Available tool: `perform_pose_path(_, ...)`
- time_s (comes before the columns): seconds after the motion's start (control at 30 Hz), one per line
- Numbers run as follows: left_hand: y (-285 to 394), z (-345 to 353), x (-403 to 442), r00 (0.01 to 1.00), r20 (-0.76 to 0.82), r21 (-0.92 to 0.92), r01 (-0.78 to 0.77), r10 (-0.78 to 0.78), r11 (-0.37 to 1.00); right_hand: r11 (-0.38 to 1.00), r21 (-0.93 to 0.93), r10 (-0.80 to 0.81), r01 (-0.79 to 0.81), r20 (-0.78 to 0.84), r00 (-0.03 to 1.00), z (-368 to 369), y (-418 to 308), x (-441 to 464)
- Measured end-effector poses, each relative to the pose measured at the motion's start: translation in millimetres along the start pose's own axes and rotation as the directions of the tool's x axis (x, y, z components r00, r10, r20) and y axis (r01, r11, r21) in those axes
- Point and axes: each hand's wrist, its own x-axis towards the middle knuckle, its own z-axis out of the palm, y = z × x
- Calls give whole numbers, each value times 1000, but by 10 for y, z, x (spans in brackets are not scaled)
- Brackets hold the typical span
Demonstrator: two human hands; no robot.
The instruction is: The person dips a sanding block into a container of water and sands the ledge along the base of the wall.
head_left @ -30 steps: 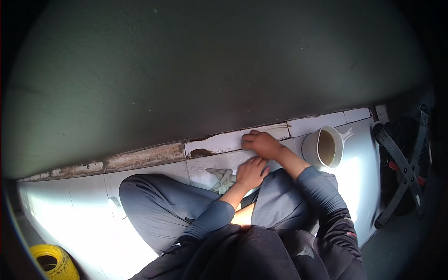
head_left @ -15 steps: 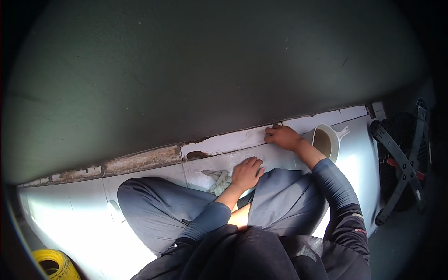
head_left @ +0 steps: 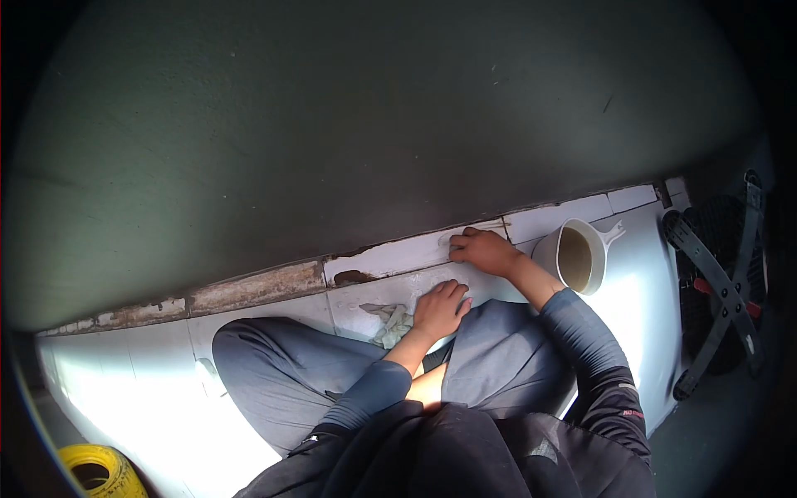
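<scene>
My right hand (head_left: 483,251) is against the white skirting tile (head_left: 398,254) at the foot of the dark wall, its fingers curled; something pale and small shows at the fingertips, too indistinct to name. My left hand (head_left: 442,308) rests on the white floor tiles (head_left: 349,303) near my knee, fingers spread and holding nothing. A crumpled greyish cloth (head_left: 392,324) lies just left of it. To the right of my right hand stands a white pitcher (head_left: 574,259) with murky liquid inside, its handle pointing right.
A dark metal frame with crossed bars (head_left: 724,292) stands at the right. A yellow ring-shaped object (head_left: 104,471) sits at the lower left. The dark wall (head_left: 332,124) rises behind the skirting, where tiles at the left are broken and brown. My crossed legs fill the lower middle.
My right hand moved right along the skirting tile towards the pitcher, then back left. The left hand has shifted slightly away from the right hand and stays on the floor.
</scene>
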Motion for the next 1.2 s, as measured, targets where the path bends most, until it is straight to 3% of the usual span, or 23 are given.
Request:
perform_pose_path(0.1,10,-8,3,1000,-3,5,4,-4,1000,998,-62,13,-8,74,997,-38,290,-235)
perform_pose_path(0.2,20,-9,9,1000,-12,1,4,-4,1000,981,-145,159,-128,223,962,-122,439,-359)
perform_pose_path(0.33,27,-7,8,1000,-4,8,-3,3,1000,992,-105,91,-72,187,978,-85,317,-255)
perform_pose_path(0.43,39,-22,15,1000,4,7,6,-6,1000,998,-34,-54,55,19,998,-37,-12,40)
perform_pose_path(0.5,23,-4,7,1000,-16,22,-8,8,1000,995,-5,-98,98,10,995,7,-141,232)
perform_pose_path(0.93,7,-21,3,999,-31,-2,-6,6,1000,999,8,-53,53,196,979,-195,529,-284)
perform_pose_path(1.2,24,-14,14,1000,-22,8,-5,5,1000,996,32,-86,86,-15,996,-5,52,159)
